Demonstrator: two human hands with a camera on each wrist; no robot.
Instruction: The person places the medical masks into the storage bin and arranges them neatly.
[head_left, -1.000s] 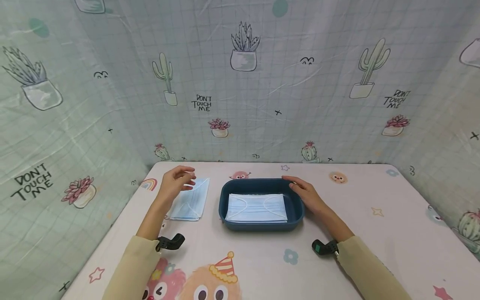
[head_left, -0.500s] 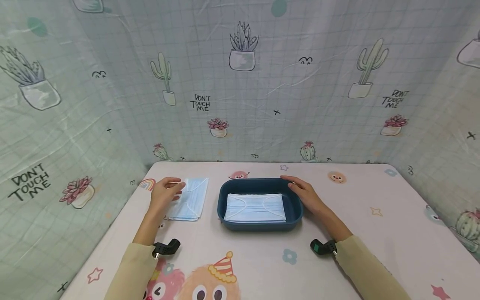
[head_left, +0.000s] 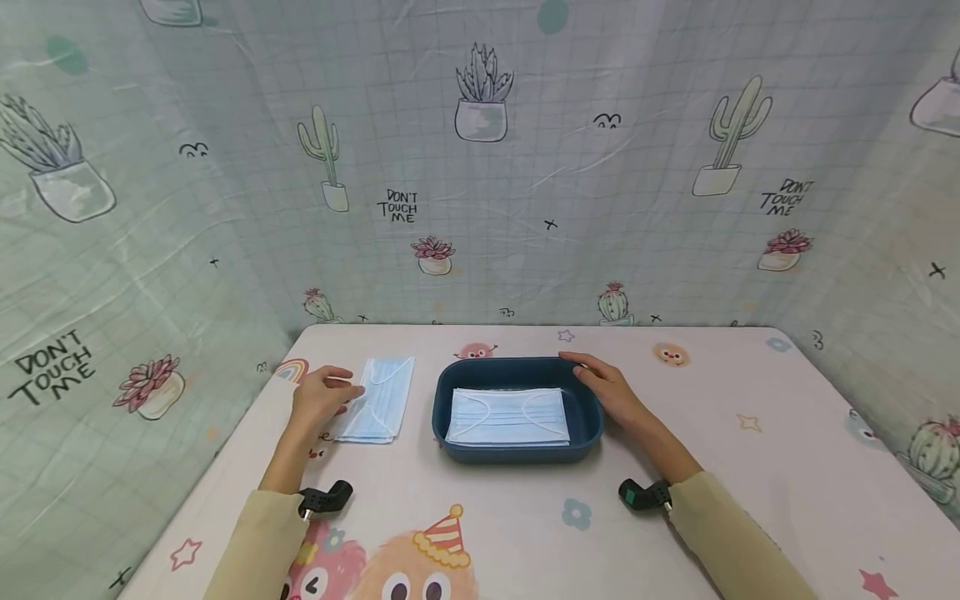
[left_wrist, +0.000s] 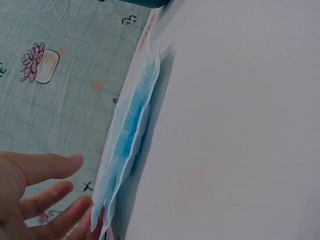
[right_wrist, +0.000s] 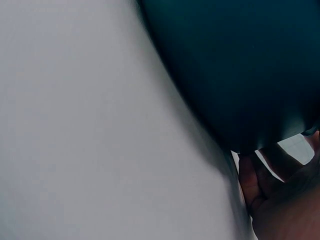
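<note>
A stack of light-blue face masks (head_left: 386, 400) with white ear loops lies on the table at the left. My left hand (head_left: 322, 396) is at its left edge, thumb and fingers apart and loosely bent. In the left wrist view some of its fingers are close to the layered edge of the masks (left_wrist: 132, 132); whether they touch it, I cannot tell. My right hand (head_left: 611, 392) holds the far right corner of a dark-blue plastic bin (head_left: 517, 455), thumb over the rim. Inside the bin lie more face masks (head_left: 510, 417), laid flat.
The table (head_left: 675, 533) has a pale cloth with cartoon prints. Behind and at both sides hangs a curtain (head_left: 525, 183) printed with cacti. Each wrist carries a black camera mount, such as the left mount (head_left: 326, 500).
My left hand has come left and lower, from above the left mask stack to its left edge. The right hand stays at the bin's corner. The view has shifted slightly.
</note>
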